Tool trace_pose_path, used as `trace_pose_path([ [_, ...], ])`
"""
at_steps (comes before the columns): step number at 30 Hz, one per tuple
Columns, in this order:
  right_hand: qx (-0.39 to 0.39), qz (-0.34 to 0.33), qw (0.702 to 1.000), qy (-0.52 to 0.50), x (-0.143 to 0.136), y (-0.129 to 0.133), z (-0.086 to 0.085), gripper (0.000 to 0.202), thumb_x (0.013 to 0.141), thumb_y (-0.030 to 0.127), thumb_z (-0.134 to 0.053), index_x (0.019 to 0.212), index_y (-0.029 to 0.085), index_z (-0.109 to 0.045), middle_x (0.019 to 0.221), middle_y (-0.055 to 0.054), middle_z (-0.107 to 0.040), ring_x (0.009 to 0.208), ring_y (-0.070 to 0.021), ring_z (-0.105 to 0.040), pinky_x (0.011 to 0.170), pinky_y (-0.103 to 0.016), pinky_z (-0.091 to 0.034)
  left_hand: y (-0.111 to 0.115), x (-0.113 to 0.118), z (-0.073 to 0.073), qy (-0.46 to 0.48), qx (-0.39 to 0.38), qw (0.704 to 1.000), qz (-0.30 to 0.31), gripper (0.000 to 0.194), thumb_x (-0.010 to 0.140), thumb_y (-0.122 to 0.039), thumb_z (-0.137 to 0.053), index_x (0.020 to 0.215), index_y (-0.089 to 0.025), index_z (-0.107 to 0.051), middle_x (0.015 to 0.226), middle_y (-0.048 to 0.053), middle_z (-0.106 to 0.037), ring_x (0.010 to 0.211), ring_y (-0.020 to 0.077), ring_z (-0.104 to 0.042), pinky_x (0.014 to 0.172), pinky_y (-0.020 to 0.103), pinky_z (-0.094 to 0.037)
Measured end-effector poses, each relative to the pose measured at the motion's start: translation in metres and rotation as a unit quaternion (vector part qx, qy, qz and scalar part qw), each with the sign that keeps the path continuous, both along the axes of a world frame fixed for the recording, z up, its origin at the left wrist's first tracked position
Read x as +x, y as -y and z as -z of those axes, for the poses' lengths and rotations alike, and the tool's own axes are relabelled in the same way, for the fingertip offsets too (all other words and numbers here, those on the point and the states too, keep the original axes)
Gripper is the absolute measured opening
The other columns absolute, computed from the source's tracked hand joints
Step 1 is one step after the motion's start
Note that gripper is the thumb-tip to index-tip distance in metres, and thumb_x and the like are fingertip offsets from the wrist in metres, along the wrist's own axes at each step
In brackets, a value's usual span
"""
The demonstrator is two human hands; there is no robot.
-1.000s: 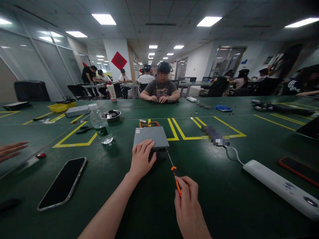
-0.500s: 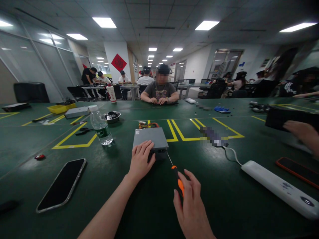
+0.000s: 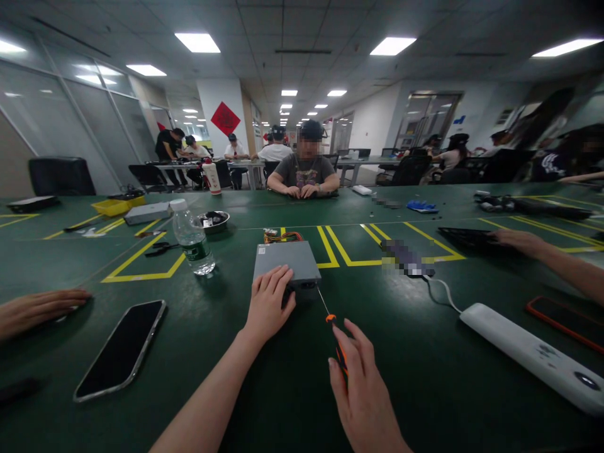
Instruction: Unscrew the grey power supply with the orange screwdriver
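In the head view, the box [image 3: 295, 258] lies on the table [image 3: 283, 402], its near side under the unclenched left hand [image 3: 271, 294], its near right corner at the tip of the screwdriver [image 3: 331, 319] loosely grasped by the right hand [image 3: 362, 384], with the bottle [image 3: 193, 245] leftward.

My view is dim: ceiling panels [image 3: 197, 43] glare white above the green surface [image 3: 226, 377], leaving soft reflections around the bottle [image 3: 193, 242]; right of it, one patch is pixelated, and the edges stretch.
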State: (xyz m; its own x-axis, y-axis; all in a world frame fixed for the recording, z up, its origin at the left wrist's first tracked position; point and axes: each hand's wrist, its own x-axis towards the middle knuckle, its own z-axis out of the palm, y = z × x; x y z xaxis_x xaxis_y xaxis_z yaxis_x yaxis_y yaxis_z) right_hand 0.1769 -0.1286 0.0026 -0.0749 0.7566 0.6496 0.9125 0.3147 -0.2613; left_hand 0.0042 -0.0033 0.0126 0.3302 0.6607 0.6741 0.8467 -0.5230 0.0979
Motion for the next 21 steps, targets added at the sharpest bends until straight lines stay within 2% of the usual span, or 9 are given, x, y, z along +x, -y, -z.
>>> trace_pose_path([
  [2, 0.012, -0.016, 1.0, 0.021, -0.005, 0.001, 0.004, 0.037, 0.095, 0.027, -0.025, 0.128, 0.016, -0.04, 0.126, -0.016, -0.048, 0.107, -0.0236, -0.056, 0.078, -0.037, -0.053, 0.001, 0.0, -0.001, 0.001, 0.003, 1.0, 0.0, 0.04, 0.083, -0.026, -0.048, 0.123, -0.022, -0.045, 0.129, 0.006, -0.052, 0.121, 0.0217, -0.043, 0.1, 0.04, -0.029],
  [5, 0.022, -0.024, 0.999, 0.043, -0.005, -0.001, 0.007, 0.035, 0.094, 0.022, -0.029, 0.126, 0.019, -0.043, 0.125, -0.014, -0.05, 0.103, -0.0228, -0.058, 0.077, -0.035, -0.054, 0.001, 0.0, -0.001, 0.004, -0.001, 1.0, 0.003, 0.041, 0.083, -0.025, -0.048, 0.124, -0.022, -0.045, 0.129, 0.007, -0.052, 0.121, 0.0223, -0.043, 0.1, 0.041, -0.029],
  [11, 0.024, 0.006, 1.0, -0.012, 0.005, -0.004, -0.006, 0.032, 0.096, 0.035, -0.029, 0.113, 0.018, -0.05, 0.1, -0.01, -0.063, 0.081, -0.0185, -0.065, 0.064, -0.03, -0.055, 0.001, 0.0, -0.001, 0.004, 0.0, 1.0, 0.001, 0.043, 0.082, -0.026, -0.049, 0.125, -0.023, -0.044, 0.128, 0.007, -0.052, 0.121, 0.0232, -0.043, 0.099, 0.042, -0.03],
  [13, 0.011, 0.008, 1.0, -0.012, 0.002, -0.002, -0.006, 0.036, 0.095, 0.037, -0.028, 0.115, 0.017, -0.049, 0.11, -0.013, -0.059, 0.09, -0.0206, -0.063, 0.068, -0.032, -0.055, 0.001, 0.001, 0.0, 0.001, 0.004, 1.0, -0.003, 0.043, 0.082, -0.026, -0.05, 0.125, -0.023, -0.045, 0.128, 0.007, -0.052, 0.12, 0.0233, -0.044, 0.099, 0.042, -0.031],
  [15, 0.01, -0.001, 1.0, 0.007, -0.001, 0.001, -0.003, 0.037, 0.095, 0.034, -0.028, 0.12, 0.015, -0.047, 0.121, -0.016, -0.051, 0.105, -0.0235, -0.057, 0.077, -0.035, -0.054, 0.001, 0.001, 0.0, 0.001, 0.006, 1.0, -0.005, 0.043, 0.082, -0.025, -0.05, 0.125, -0.023, -0.045, 0.128, 0.007, -0.052, 0.12, 0.0231, -0.044, 0.099, 0.041, -0.031],
  [17, 0.02, -0.022, 0.999, 0.03, -0.003, 0.002, 0.002, 0.035, 0.095, 0.027, -0.029, 0.124, 0.016, -0.045, 0.124, -0.015, -0.049, 0.112, -0.0238, -0.052, 0.083, -0.037, -0.051, 0.001, 0.001, -0.001, 0.001, 0.005, 1.0, -0.004, 0.042, 0.082, -0.025, -0.05, 0.124, -0.023, -0.045, 0.128, 0.007, -0.052, 0.12, 0.0227, -0.044, 0.099, 0.041, -0.031],
  [21, 0.043, -0.022, 0.998, 0.032, 0.003, -0.001, 0.001, 0.031, 0.095, 0.026, -0.032, 0.121, 0.02, -0.048, 0.118, -0.012, -0.056, 0.099, -0.0209, -0.06, 0.077, -0.033, -0.052, 0.001, 0.001, -0.001, 0.0, 0.002, 1.0, -0.004, 0.042, 0.083, -0.025, -0.049, 0.124, -0.022, -0.045, 0.129, 0.006, -0.051, 0.121, 0.0218, -0.043, 0.1, 0.04, -0.03],
])
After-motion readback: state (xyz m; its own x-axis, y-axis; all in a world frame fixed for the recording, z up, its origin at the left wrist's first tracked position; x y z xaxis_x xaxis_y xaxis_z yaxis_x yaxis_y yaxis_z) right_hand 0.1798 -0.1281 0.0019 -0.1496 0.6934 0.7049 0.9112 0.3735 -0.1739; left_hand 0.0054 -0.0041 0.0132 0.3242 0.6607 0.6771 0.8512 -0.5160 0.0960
